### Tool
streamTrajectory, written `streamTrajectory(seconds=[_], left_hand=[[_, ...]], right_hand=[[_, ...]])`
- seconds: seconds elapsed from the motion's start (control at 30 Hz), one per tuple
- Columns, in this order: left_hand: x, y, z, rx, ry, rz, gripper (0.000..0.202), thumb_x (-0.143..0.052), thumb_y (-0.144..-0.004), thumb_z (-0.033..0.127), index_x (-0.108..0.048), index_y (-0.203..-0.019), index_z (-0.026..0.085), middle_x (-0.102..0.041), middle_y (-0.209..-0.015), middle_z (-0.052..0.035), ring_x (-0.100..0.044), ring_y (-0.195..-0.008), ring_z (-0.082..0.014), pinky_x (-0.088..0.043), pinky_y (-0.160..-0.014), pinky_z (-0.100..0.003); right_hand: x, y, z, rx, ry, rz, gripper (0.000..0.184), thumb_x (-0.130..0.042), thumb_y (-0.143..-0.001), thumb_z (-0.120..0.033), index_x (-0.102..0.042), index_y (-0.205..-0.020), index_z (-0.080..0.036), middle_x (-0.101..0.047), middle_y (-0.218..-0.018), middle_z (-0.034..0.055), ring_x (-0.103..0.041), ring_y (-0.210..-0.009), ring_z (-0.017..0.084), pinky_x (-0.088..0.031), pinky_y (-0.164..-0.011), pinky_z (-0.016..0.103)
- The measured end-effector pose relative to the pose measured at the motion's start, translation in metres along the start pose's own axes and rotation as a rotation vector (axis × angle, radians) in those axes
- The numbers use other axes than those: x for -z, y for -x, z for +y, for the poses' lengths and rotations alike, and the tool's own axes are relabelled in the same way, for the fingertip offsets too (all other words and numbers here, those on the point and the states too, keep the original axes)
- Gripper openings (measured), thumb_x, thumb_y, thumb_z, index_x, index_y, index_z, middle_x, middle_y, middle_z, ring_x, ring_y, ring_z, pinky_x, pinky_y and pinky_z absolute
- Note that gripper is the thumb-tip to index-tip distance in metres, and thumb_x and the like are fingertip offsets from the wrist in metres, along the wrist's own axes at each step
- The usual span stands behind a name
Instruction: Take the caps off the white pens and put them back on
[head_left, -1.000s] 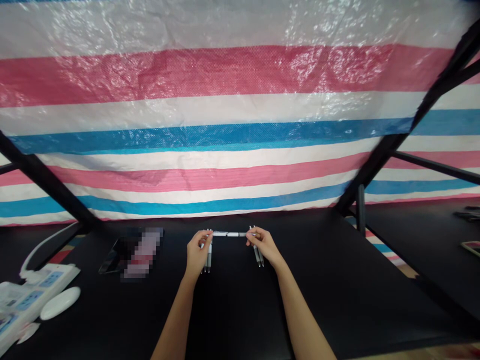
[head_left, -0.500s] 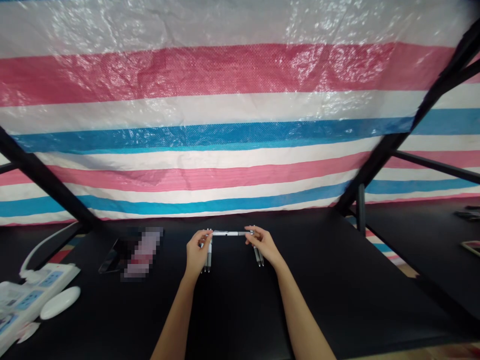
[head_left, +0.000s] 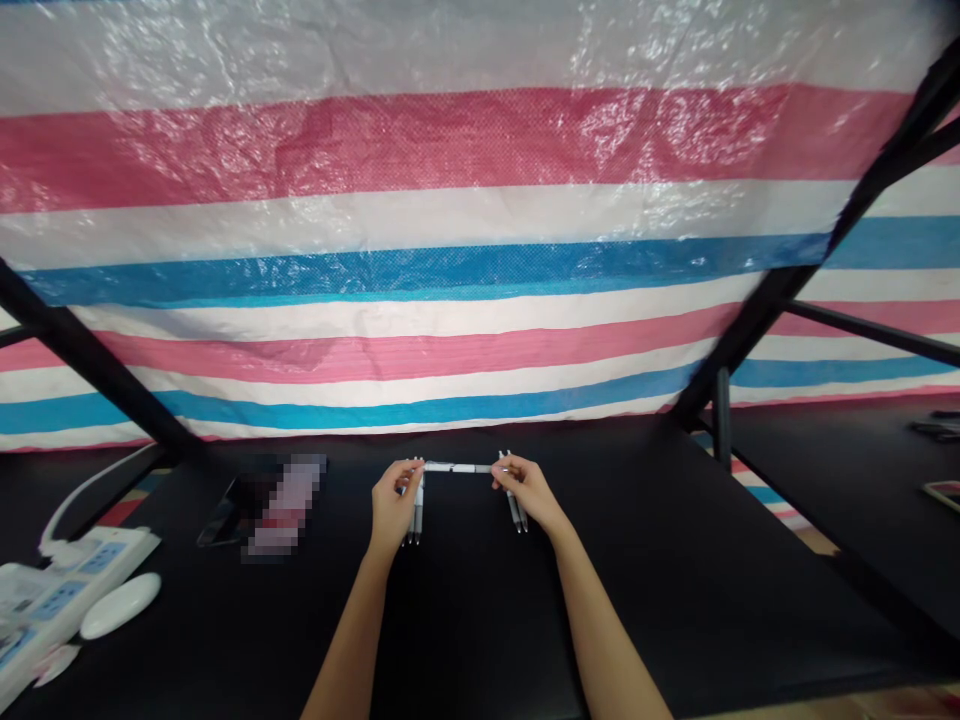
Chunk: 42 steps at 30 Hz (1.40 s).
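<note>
A white pen with a grey grip (head_left: pixel 459 468) lies crosswise between my two hands. My left hand (head_left: pixel 392 500) is closed in a pinch on its left end. At the grey end, the fingertips of my right hand (head_left: pixel 528 490) pinch the pen. Beneath the left fingers is a group of similar pens (head_left: pixel 418 520), standing lengthwise with their tips toward me and partly covered by the hand. Another few pens (head_left: pixel 517 513) lie under my right hand, their upper parts partly hidden by its fingers.
On the black table (head_left: pixel 472 620), a dark phone (head_left: pixel 229 515) lies at the left beside a blurred-out patch. A white power strip (head_left: pixel 82 580) and a white oval object (head_left: pixel 121 606) are at the far left. Black frame bars (head_left: pixel 757 330) and a striped sheet (head_left: pixel 450 220) stand behind.
The held pen has turned slightly about its length, and its clip shows differently. My right fingers have shifted a little at its grey end. The pens below have not moved.
</note>
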<state>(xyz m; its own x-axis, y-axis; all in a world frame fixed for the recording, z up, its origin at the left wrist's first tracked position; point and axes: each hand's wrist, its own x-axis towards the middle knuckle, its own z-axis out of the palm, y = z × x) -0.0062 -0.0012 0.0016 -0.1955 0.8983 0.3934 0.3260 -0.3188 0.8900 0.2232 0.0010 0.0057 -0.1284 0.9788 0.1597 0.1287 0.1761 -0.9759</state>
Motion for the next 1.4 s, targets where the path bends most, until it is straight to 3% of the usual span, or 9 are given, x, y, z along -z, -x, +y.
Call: streamTrajectory(seconds=[0.63, 0.77, 0.87, 1.0, 1.13, 1.27, 1.4], left_hand=[[0.000, -0.001, 0.000, 0.099, 0.082, 0.030, 0.029, -0.063, -0.071, 0.041, -0.068, -0.082, 0.015, -0.067, -0.077, -0.0063, -0.062, -0.070, -0.0161, -0.048, -0.061, -0.025], [-0.003, 0.000, 0.001, 0.181, 0.174, 0.039, 0.035, -0.065, -0.069, 0.043, -0.067, -0.087, 0.014, -0.066, -0.074, -0.0053, -0.061, -0.065, -0.0147, -0.049, -0.060, -0.025], [-0.009, 0.001, 0.006, 0.249, 0.291, 0.114, 0.041, -0.065, -0.068, 0.045, -0.065, -0.093, 0.013, -0.065, -0.074, -0.0046, -0.060, -0.064, -0.0133, -0.050, -0.061, -0.025], [-0.017, 0.005, 0.014, 0.296, 0.411, 0.171, 0.049, -0.068, -0.067, 0.044, -0.059, -0.106, 0.015, -0.063, -0.092, -0.0072, -0.062, -0.077, -0.0150, -0.050, -0.061, -0.024], [-0.020, 0.008, 0.021, 0.324, 0.540, 0.078, 0.065, -0.069, -0.066, 0.044, -0.046, -0.123, 0.022, -0.061, -0.108, -0.0102, -0.063, -0.088, -0.0187, -0.053, -0.066, -0.028], [-0.018, 0.009, 0.025, 0.359, 0.564, -0.032, 0.079, -0.069, -0.066, 0.045, -0.033, -0.133, 0.027, -0.063, -0.107, -0.0103, -0.066, -0.080, -0.0187, -0.054, -0.064, -0.030], [-0.016, 0.008, 0.025, 0.385, 0.577, -0.048, 0.085, -0.071, -0.064, 0.043, -0.028, -0.137, 0.029, -0.063, -0.096, -0.0052, -0.064, -0.073, -0.0148, -0.052, -0.061, -0.027]], right_hand=[[0.001, 0.001, 0.000, 0.010, 0.091, -0.013, 0.029, -0.061, -0.075, -0.046, -0.064, -0.072, -0.017, -0.064, -0.063, 0.0028, -0.058, -0.060, 0.016, -0.042, -0.060, 0.027], [0.001, 0.002, -0.005, 0.016, 0.115, -0.019, 0.031, -0.058, -0.077, -0.046, -0.064, -0.066, -0.017, -0.064, -0.062, 0.0021, -0.056, -0.059, 0.015, -0.040, -0.059, 0.026], [-0.001, 0.003, -0.011, 0.019, 0.147, -0.032, 0.035, -0.057, -0.079, -0.046, -0.062, -0.058, -0.018, -0.064, -0.061, 0.0017, -0.055, -0.059, 0.014, -0.039, -0.059, 0.025], [-0.010, 0.005, -0.017, 0.012, 0.152, -0.132, 0.036, -0.057, -0.078, -0.047, -0.064, -0.059, -0.018, -0.063, -0.059, 0.0016, -0.053, -0.056, 0.013, -0.037, -0.055, 0.024], [-0.024, 0.009, -0.020, -0.023, 0.085, -0.315, 0.035, -0.059, -0.077, -0.049, -0.066, -0.064, -0.017, -0.065, -0.059, 0.0016, -0.052, -0.053, 0.012, -0.036, -0.053, 0.023], [-0.032, 0.013, -0.023, -0.031, 0.080, -0.465, 0.037, -0.058, -0.077, -0.051, -0.066, -0.065, -0.017, -0.066, -0.061, 0.0018, -0.054, -0.053, 0.012, -0.036, -0.052, 0.023], [-0.027, 0.012, -0.022, -0.034, 0.082, -0.445, 0.036, -0.057, -0.077, -0.050, -0.067, -0.066, -0.017, -0.065, -0.061, 0.0015, -0.053, -0.052, 0.012, -0.036, -0.053, 0.022]])
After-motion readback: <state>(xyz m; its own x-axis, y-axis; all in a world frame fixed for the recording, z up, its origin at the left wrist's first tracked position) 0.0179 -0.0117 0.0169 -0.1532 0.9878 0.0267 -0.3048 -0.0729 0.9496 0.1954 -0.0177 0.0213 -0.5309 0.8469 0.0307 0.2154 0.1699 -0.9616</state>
